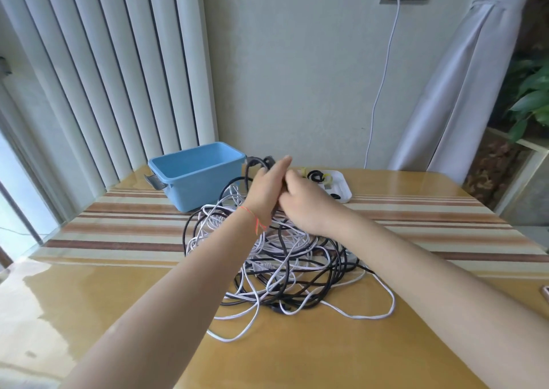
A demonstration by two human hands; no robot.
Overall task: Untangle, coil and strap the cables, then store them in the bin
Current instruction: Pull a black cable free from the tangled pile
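A tangle of black and white cables (285, 270) lies heaped in the middle of the table. Both hands meet above its far side. My left hand (267, 189) has its fingers straight, with a loop of black cable (255, 163) rising behind it. My right hand (300, 201) is curled, gripping black cable strands where the hands touch. A blue bin (196, 174) stands just left of the hands, with nothing showing inside. A white tray (341, 186) with black and yellow straps sits behind the right hand.
The table (118, 299) carries a striped runner under glossy glass. A white cord (383, 85) hangs from a wall socket at the back. Vertical blinds are on the left, a curtain and plant on the right. A small object shows at the right edge (546, 293).
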